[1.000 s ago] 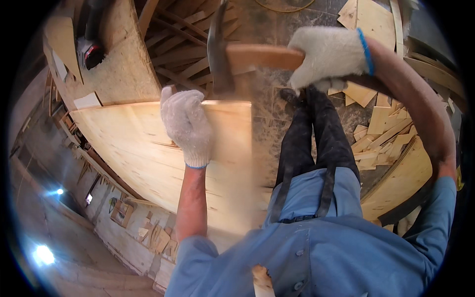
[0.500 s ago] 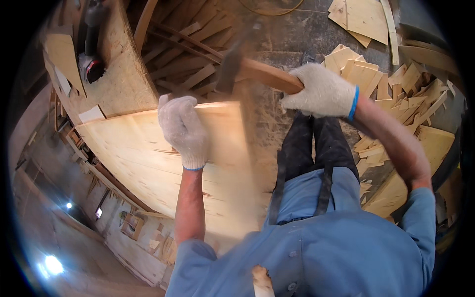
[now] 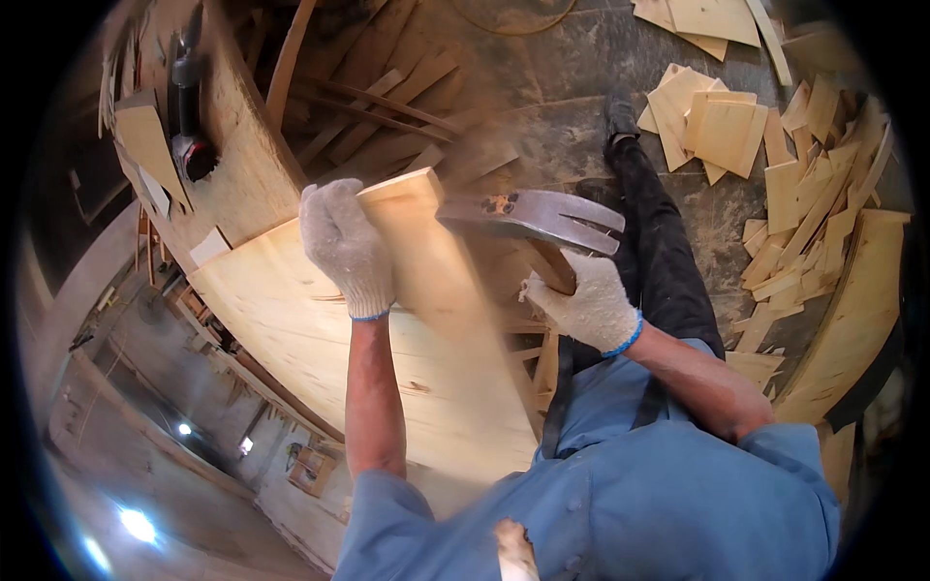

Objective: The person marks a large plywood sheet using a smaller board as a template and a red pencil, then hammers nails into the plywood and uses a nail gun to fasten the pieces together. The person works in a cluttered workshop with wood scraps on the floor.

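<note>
My left hand (image 3: 345, 246), in a white knit glove, presses on the far end of a pale plywood sheet (image 3: 320, 339) that slopes down in front of me. My right hand (image 3: 589, 304), also gloved, grips the wooden handle of a claw hammer (image 3: 533, 217). The steel hammer head is down at the sheet's right edge, close to my left hand, and is blurred by motion. My blue shirt fills the lower middle of the view.
Many plywood offcuts (image 3: 722, 126) lie scattered on the dark floor (image 3: 572, 107) to the right. A chipboard bench (image 3: 242, 165) with a red and black power tool (image 3: 189, 107) stands at upper left. Thin wooden strips (image 3: 378, 97) lie beyond the sheet. A stacked plywood pile (image 3: 852, 320) sits at right.
The hammer has swung down from high above the sheet to its right edge. My right hand dropped with it. My left hand stayed on the sheet's end.
</note>
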### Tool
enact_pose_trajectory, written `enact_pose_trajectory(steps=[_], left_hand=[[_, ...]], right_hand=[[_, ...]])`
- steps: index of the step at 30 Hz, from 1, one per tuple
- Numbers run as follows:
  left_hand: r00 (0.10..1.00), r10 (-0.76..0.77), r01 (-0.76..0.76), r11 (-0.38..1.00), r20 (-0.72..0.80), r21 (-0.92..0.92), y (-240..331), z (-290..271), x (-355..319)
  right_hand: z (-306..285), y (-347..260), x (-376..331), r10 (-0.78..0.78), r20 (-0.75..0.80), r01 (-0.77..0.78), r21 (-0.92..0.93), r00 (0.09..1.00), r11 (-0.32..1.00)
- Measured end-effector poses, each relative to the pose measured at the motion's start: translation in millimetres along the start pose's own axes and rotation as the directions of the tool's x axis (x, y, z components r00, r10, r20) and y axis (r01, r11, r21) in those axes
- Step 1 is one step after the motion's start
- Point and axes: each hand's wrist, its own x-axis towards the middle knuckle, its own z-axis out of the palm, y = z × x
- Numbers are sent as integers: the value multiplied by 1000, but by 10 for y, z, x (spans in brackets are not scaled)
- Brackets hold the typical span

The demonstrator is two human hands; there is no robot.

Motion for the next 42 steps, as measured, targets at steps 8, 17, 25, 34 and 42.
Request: enact_pose_trajectory(steps=[8,17,25,34,42], left_hand=[[1000,10,-10,999,2,-35,19,12,-8],[999,33,-35,996,-32,-76,-60,42,9],[991,130,-130,991,-21,3,-109,-4,21],[991,117,-121,991,-70,-55,-158,19,53],[993,81,-89,991,-80,-100,-144,12,97]], right_hand=[[83,55,-22,3,30,-7,150,1000,989],[-187,-36,41,29,107,-31,23,994,999],[-1154,-663,994,310,540,-446,138,783,884],[-1343,-1615,2253,576,561,-229,-568,595,790],[-1064,-2032,2779,672,545,-65,-751,501,657]])
